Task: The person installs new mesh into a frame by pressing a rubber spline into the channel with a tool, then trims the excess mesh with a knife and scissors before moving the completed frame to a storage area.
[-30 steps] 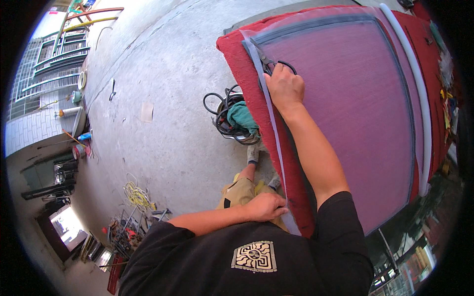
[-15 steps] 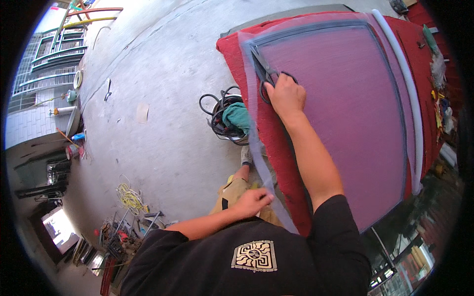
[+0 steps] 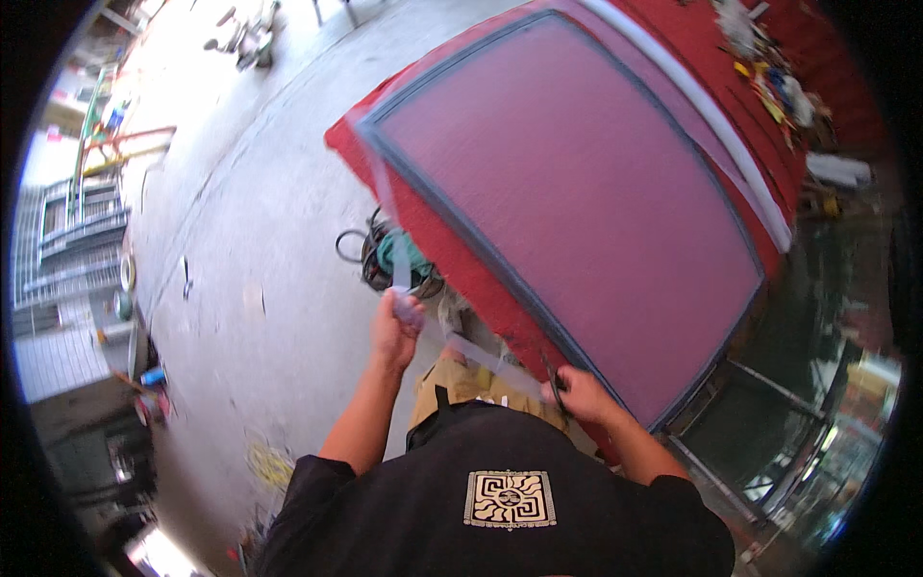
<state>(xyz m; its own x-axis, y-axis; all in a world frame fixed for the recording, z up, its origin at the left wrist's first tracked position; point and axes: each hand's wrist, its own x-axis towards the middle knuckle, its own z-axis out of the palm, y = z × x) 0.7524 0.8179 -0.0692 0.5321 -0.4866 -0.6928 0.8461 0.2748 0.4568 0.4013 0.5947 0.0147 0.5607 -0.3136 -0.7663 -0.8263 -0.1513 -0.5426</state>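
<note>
My left hand is closed round a bunched part of a thin translucent mesh strip. One length of the strip runs up to the near left corner of the frame; another trails across my lap toward my right hand. Near the lower edge of the red-covered table, my right hand holds black-handled scissors, partly hidden by the fingers. A grey rectangular frame lies on the table with pale mesh spread over it.
Red cloth covers the table, and a long white roll lies along its far side. A bucket with black cables and a green cloth stands on the concrete floor beside the table. Tools and scraps lie at the far right.
My right hand has drawn the scissors back from the frame's far left corner toward my body. My left hand has moved up and left, now gripping the mesh strip. The whole view has turned.
</note>
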